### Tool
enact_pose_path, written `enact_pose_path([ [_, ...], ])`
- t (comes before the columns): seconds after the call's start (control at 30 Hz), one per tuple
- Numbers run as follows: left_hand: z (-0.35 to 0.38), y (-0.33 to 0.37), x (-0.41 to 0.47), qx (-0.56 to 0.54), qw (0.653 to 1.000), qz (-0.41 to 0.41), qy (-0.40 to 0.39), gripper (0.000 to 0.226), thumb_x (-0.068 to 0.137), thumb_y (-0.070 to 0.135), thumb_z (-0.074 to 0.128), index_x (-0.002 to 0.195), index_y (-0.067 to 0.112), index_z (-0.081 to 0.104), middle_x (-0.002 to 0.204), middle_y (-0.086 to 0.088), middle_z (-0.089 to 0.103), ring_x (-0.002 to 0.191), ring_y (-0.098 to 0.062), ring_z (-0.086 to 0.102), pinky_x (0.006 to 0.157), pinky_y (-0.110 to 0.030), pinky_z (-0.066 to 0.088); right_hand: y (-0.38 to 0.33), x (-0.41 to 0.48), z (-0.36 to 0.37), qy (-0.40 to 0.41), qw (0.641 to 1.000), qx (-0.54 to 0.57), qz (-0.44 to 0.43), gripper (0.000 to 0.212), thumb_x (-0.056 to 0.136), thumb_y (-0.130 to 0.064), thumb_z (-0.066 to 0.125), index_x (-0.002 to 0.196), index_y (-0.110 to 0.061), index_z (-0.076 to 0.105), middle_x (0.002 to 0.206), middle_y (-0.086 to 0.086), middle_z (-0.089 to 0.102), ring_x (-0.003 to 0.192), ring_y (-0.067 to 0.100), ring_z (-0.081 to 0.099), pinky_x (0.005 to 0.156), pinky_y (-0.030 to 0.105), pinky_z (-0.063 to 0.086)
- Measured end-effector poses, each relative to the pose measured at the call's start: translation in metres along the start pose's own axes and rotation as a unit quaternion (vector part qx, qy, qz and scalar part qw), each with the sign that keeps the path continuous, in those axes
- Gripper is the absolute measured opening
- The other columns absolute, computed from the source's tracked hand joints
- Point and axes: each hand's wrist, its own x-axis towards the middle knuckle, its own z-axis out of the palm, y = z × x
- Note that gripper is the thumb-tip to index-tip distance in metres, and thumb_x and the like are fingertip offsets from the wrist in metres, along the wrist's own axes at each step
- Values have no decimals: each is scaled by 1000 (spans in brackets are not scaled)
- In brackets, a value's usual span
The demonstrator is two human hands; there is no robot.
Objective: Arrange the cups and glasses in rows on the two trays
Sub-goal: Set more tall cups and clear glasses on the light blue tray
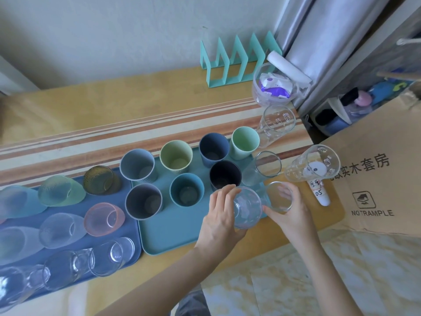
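Left hand (219,216) grips clear glass (247,207), right hand (290,216) second glass (279,197), at teal tray (173,236) right edge.

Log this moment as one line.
left hand: holds clear glass | right hand: holds second clear glass | where: near teal tray right edge

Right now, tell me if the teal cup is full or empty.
Empty: the teal cup stands on the tray with its bare bottom showing through the mouth.
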Motion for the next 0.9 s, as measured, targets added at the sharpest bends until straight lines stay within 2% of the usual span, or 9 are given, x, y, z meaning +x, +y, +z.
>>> enact_pose_path([
  [0.2, -2, -2, 1, 2, 1000, 11, -8, 85, 69, 47, 68, 139, 18, 28, 137, 6, 37, 121, -11, 32, 71, -18, 51, 1, 2, -1, -21, 1000, -9, 7, 77, 64, -24, 84, 128, -22, 41, 127, 0, 54, 120, 15, 50, 94, 44, 48],
  [0.4, -9, -14, -8, -16, 999, 22, -43, 108, 63, 38, 80, 145, 24, 10, 143, 8, 24, 128, -9, 24, 85, -17, 45, 2, 4, -4, -38, 999, -6, 8, 76, 65, -21, 83, 128, -25, 40, 123, -5, 53, 119, 14, 50, 94, 44, 48],
  [0.53, -14, -18, -15, -28, 999, 14, -31, 103, 67, 38, 78, 143, 28, 10, 142, 11, 25, 128, -7, 24, 86, -14, 40, 3, 3, -7, -52, 999, -14, -3, 76, 66, -19, 83, 128, -25, 40, 124, -3, 55, 119, 13, 50, 95, 41, 48],
  [0.8, -19, -24, -20, -17, 999, 15, -26, 92, 71, 31, 75, 143, 25, 19, 139, 10, 29, 126, -7, 30, 86, -13, 42, 5, 3, -12, -66, 997, -26, -1, 77, 64, -21, 83, 128, -26, 41, 120, -7, 54, 117, 11, 50, 96, 43, 47],
  [0.9, -25, -29, -20, -18, 999, 16, -26, 85, 74, 27, 73, 142, 23, 23, 137, 10, 31, 125, -8, 32, 93, -8, 31, 0, 2, -13, -80, 996, -26, 0, 82, 66, -22, 82, 133, -27, 35, 124, -9, 50, 121, 9, 47, 100, 40, 44],
])
